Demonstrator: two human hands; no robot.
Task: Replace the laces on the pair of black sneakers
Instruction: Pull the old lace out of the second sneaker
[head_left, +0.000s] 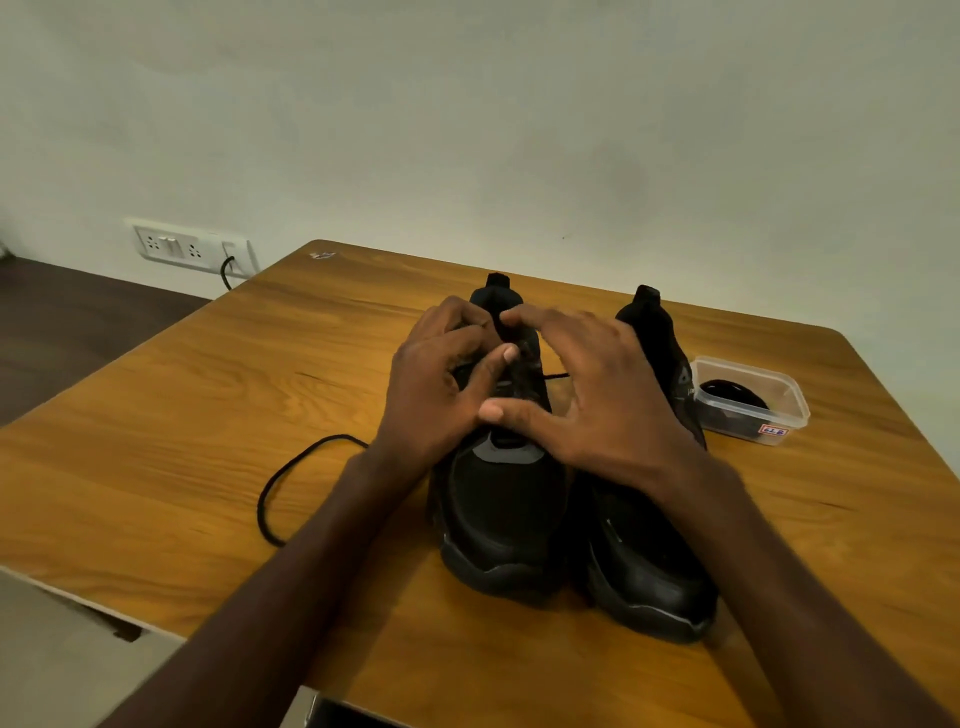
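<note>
Wooden bench (218, 415) by a pale wall holds two black sneakers (498, 499) mid-frame. Left hand (441, 384) curls on the left shoe's lace (291, 483); right hand (597, 395) spreads wide, holding nothing. Tub (750, 397) of laces waits right. Looks early.

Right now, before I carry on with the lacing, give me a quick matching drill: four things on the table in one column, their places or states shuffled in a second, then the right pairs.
Things:
1. left sneaker
2. right sneaker
3. plastic container
4. loose black lace

Places or states:
A. holds a dark coiled lace, at the table's right side
B. trails in a loop on the wood, left of the shoes
C. both hands work over its eyelets
D. stands beside its mate, no fingers on its lacing

Pairs: 1-C, 2-D, 3-A, 4-B
</note>
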